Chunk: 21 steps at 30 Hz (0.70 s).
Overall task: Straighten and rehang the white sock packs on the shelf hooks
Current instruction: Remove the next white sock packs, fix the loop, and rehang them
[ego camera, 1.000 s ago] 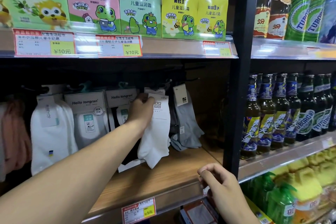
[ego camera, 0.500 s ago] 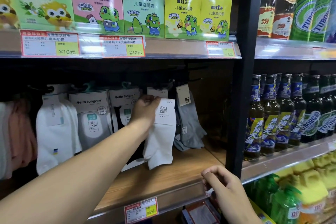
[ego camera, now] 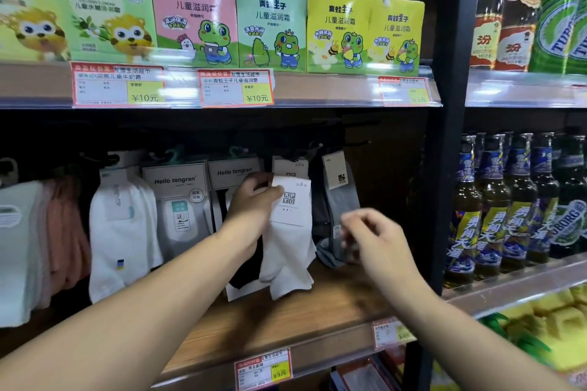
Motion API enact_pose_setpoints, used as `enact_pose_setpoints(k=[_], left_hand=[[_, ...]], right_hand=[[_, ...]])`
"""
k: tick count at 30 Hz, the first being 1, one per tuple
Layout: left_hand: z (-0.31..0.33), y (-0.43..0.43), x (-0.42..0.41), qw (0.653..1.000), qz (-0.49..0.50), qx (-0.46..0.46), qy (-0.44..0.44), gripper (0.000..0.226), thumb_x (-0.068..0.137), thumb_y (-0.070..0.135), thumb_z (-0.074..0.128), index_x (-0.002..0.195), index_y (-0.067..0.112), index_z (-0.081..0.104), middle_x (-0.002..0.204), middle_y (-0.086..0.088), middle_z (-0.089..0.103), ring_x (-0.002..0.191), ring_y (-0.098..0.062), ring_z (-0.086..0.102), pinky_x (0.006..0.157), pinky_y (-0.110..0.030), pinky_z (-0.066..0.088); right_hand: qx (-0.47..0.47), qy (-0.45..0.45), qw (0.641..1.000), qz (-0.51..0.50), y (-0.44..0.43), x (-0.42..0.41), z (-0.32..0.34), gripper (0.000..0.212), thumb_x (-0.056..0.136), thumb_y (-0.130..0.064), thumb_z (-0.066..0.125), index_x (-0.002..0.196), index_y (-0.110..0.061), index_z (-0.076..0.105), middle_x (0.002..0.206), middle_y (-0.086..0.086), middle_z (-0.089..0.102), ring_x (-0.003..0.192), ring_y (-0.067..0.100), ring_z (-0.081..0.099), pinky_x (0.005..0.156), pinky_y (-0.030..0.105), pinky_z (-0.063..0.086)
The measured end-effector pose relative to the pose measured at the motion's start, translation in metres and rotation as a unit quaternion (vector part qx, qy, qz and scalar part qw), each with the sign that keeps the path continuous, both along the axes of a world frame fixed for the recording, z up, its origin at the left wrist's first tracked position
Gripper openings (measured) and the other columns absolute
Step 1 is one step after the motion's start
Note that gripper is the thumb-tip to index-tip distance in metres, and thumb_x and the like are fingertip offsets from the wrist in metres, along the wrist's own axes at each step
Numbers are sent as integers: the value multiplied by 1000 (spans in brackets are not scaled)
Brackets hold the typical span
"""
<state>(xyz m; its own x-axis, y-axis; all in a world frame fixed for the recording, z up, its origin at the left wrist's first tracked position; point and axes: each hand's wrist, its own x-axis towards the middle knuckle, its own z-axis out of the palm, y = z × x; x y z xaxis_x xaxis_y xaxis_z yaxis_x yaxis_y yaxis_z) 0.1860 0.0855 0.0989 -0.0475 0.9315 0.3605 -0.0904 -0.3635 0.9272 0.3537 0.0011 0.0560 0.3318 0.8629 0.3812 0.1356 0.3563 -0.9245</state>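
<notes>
On the wooden shelf (ego camera: 317, 301), left hand (ego camera: 254, 200) still pinches white sock pack (ego camera: 289, 232); right hand (ego camera: 374, 241) risen, fingers loose.

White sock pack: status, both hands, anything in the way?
Left hand grips the white sock pack by its card, off the hook. Right hand empty, raised beside the grey socks. Nothing blocking.

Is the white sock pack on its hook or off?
Off, it seems: left hand holds the white sock pack by its card, below the hooks; its toe touches the shelf.
</notes>
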Motion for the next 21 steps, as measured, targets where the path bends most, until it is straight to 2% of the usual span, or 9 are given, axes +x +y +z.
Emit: enact_pose_setpoints(k=[4,6,8,10,12,15,17,20,21], left_hand=[[-1,-4,-9,1000,-15,19,-7,23,89,5,61,111,13,62,91,6,68,80,-5,64,57,-8,48],[-2,-5,-12,1000,-21,19,-9,21,89,4,60,109,11,63,88,5,68,74,-2,64,53,-5,46],[-3,-6,-16,1000,-20,19,-2,20,90,6,60,109,11,63,89,5,69,74,-2,65,53,-4,46],[-4,-7,-19,1000,-22,18,3,20,90,7,60,109,11,63,90,5,69,77,-4,65,53,-4,46],[-6,-7,-23,1000,-26,16,-1,21,90,5,60,110,11,63,90,3,69,76,-6,65,55,-5,47],[-8,-7,-27,999,-30,17,-2,23,89,5,61,110,11,63,91,2,71,77,-7,67,61,-11,50],[-9,-7,-30,999,-34,16,-2,23,89,5,61,111,11,63,93,0,71,79,-9,67,64,-14,51],[-10,-7,-33,999,-42,13,-7,23,89,4,61,111,11,63,95,-5,71,81,-14,68,69,-21,50],[-10,-7,-34,999,-43,11,-6,24,89,5,61,112,11,63,96,-6,72,81,-15,68,70,-22,50]], right_hand=[[21,-35,999,-25,37,-13,41,18,82,-33,63,78,-19,73,69,1,69,65,20,62,56,36,47],[20,-29,999,-20,56,-19,52,11,82,-30,67,77,-21,72,71,0,70,70,20,64,61,36,48],[14,-13,1000,-19,73,-23,62,9,77,-30,69,75,-21,71,76,4,74,75,25,69,70,42,54],[2,3,1000,-12,85,-27,69,7,82,-22,70,75,-20,70,82,9,75,75,25,70,77,44,58],[-18,23,1000,-7,96,-30,72,4,87,-14,69,87,-12,73,87,12,75,68,20,68,71,39,59],[-38,55,998,-4,102,-35,73,26,87,-9,71,111,1,71,91,15,74,64,18,68,57,27,56],[-38,69,997,-5,102,-40,75,24,86,-5,72,109,4,71,97,20,75,72,25,70,62,29,59],[-38,98,994,14,105,-43,81,32,88,-1,69,116,14,67,92,34,72,67,28,65,57,26,57],[-41,90,995,17,106,-44,82,32,88,-5,70,115,13,67,93,36,72,71,32,68,64,30,60]])
